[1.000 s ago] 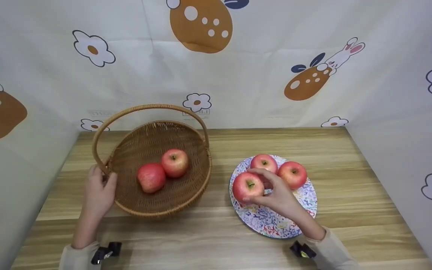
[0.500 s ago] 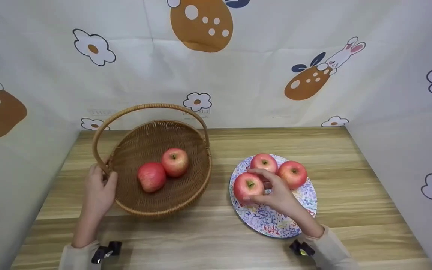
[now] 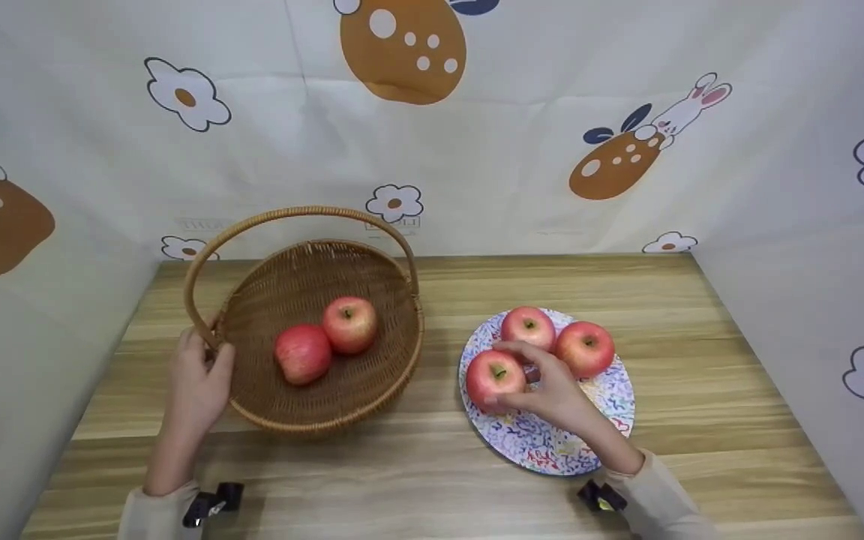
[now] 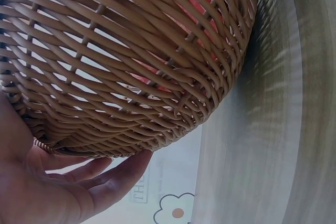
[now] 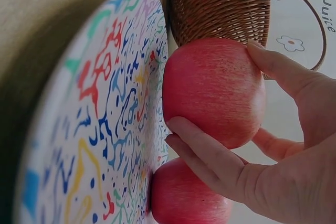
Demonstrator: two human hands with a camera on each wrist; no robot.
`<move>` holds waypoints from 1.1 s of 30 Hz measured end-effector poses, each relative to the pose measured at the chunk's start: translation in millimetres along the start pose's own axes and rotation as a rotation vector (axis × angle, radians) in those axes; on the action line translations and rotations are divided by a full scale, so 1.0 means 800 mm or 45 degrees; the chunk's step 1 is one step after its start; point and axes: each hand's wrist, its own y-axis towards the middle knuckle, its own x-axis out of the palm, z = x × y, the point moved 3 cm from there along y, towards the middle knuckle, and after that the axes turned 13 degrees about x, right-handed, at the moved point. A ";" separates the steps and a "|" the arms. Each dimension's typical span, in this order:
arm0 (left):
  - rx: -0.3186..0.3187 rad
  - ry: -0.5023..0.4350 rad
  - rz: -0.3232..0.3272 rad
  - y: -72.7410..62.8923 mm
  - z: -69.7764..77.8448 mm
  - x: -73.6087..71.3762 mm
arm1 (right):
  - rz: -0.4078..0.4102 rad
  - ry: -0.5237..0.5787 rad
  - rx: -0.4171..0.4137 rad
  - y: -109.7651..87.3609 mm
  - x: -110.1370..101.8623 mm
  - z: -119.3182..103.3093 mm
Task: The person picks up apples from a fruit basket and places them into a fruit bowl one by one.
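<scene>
A round wicker basket (image 3: 267, 390) with a tall arched handle stands on the left, holding two red apples, one (image 3: 303, 355) touching the other (image 3: 350, 325). My left hand (image 3: 201, 379) grips its left rim at the foot of the handle, and the left wrist view shows fingers (image 4: 118, 182) against the outer weave. On the right, a colour-speckled white plate (image 3: 544, 446) bears two apples at its far side, one (image 3: 528, 327) left of the other (image 3: 586, 349). My right hand (image 3: 556, 394) holds a third apple (image 5: 210, 90) between thumb and fingers, its underside right at the plate's surface.
The wood-grain table (image 3: 402, 480) extends between basket and plate and along the front. Pale printed cloth (image 3: 499, 165) walls in the back and both sides. Each wrist wears a black camera mount, such as the left one (image 3: 213, 504).
The apple in my right hand has sunk slightly toward the plate and shifted a little nearer to me, the fingers moving with it. My left hand and the basket stay in place.
</scene>
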 end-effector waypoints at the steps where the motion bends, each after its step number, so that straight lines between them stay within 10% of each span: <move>1: 0.003 -0.002 -0.001 0.000 0.000 0.000 | -0.004 0.004 0.002 0.000 0.000 0.001; 33: 0.051 0.009 0.009 0.000 0.001 0.001 | -0.066 0.073 0.028 0.001 0.005 0.006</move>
